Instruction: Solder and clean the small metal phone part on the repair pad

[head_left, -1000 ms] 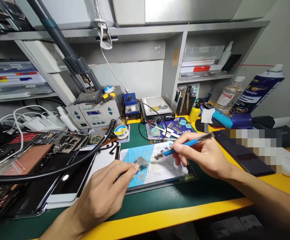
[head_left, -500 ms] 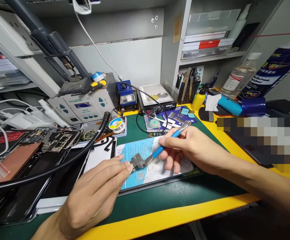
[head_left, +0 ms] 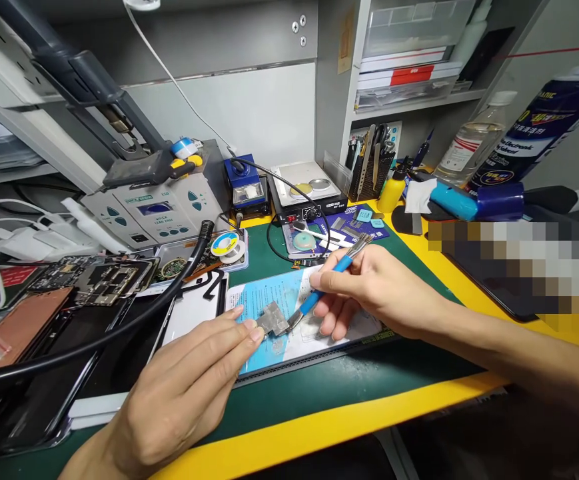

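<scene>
A small flat grey metal piece (head_left: 273,319), stepped in outline, is pinched at its left end by the fingertips of my left hand (head_left: 194,373). My right hand (head_left: 356,287) grips a scraper knife with a blue handle (head_left: 323,288), held slanted like a pen. Its thin blade meets or nearly meets the piece's right edge; contact is hard to tell. Under both lies a blue and white printed pad (head_left: 289,357), with a clear film or bag near its right side. The underside of the piece and my left thumb are hidden.
A black hose (head_left: 134,340) arches across the left over several phone parts (head_left: 114,280). A solder spool (head_left: 228,247) and a hot plate (head_left: 310,193) stand behind the pad. Bottles, a spray can (head_left: 534,127) and a dark phone (head_left: 489,280) are on the right.
The view has shifted slightly. The metal piece now shows a lighter, more face-on surface, apparently tilted. Both hands keep their grips, and the blade stays at the piece's right edge.
</scene>
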Demonstrator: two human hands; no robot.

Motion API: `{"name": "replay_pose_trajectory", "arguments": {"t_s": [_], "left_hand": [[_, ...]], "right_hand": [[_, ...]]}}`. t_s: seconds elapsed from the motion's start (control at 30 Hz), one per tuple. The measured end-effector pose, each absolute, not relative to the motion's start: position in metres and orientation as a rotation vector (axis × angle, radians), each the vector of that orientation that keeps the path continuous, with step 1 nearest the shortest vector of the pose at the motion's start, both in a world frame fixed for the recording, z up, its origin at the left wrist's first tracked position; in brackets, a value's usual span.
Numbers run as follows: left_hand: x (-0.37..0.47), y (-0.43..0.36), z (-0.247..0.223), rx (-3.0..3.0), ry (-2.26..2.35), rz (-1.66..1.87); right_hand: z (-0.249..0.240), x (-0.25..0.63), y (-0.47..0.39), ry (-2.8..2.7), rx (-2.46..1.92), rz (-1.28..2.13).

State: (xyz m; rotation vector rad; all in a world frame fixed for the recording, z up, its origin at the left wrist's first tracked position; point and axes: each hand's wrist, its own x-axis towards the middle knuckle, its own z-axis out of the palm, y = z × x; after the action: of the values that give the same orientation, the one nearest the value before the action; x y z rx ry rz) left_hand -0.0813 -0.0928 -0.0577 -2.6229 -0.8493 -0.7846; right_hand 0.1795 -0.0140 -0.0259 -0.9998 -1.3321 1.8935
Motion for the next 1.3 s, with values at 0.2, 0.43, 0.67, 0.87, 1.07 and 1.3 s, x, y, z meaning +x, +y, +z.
{"name": "replay_pose_trajectory", "arguments": {"t_s": [0.2,0.43,0.67,0.87,1.07,1.3], "left_hand": [[-0.083,-0.09,-0.056,-2.674,-0.823,-0.724],[-0.083,-0.091,-0.05,-2.654,-0.95,-0.605],[-0.075,-0.087,-0.054,-2.588,-0.93,-0.786],[-0.072,-0.088,-0.055,-2.595,-0.886,-0.874],[-0.075,-0.087,-0.055,-2.57,-0.899,-0.874],[-0.073,-0.086,-0.055,-2.606,-0.932,-0.913]], "right_hand": [[-0.023,0.179,-0.014,-1.347,-0.991,1.876],[-0.023,0.181,-0.016,-1.389,-0.986,1.818],[-0.027,0.18,-0.006,-1.379,-0.929,1.92],[-0.027,0.175,0.002,-1.387,-1.021,1.87],[-0.022,0.175,0.005,-1.346,-1.055,1.992],[-0.02,0.173,0.003,-1.308,-1.101,1.923]]}}
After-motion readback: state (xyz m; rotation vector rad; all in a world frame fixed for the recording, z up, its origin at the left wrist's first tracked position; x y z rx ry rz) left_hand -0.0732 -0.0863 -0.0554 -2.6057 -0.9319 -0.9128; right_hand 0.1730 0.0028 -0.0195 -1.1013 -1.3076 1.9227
